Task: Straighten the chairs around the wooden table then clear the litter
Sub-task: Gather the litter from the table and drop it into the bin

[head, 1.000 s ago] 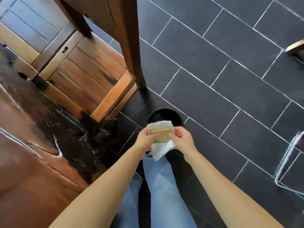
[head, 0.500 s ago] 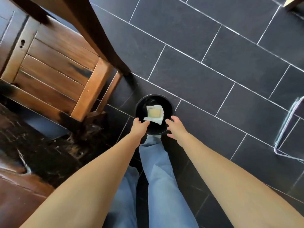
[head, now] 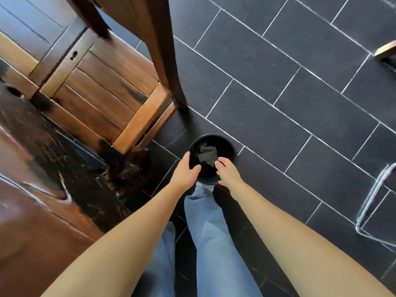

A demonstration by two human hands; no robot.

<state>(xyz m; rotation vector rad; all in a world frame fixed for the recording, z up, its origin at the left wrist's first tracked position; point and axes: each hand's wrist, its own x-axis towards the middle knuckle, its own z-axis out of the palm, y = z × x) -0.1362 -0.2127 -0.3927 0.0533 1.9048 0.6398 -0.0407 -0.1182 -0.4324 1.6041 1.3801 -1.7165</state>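
Dark slate-grey tiles made up the floor (head: 278, 99), the biggest thing in view. The worn brown surface (head: 32, 232) filled the lower left, and one wooden chair (head: 102, 88) stood beside it. Just off that chair's leg stood a small black bin (head: 235, 150), and the litter (head: 206, 156), a crumpled greyish scrap, lay down inside it. The left hand (head: 186, 171) and right hand (head: 228, 173) hung over the near rim, both empty, with fingers loose and spread. Whether they touched the rim could not be told.

The risk, as I judged it, lay with the bin. It looked light and stood right at the person's foot, so a knock from a shoe or a carelessly withdrawn hand could tip it and spill the scrap across the tiles. It also stood close to the chair leg, so shifting that chair could topple it.

Counted, there were:
- one surface
- one wooden chair, plus a pale wooden corner (head: 385, 50) at the upper right that could not be identified
- one clear-framed object (head: 372, 209) at the right edge
- one bin
- two hands
- one visible bundle of litter
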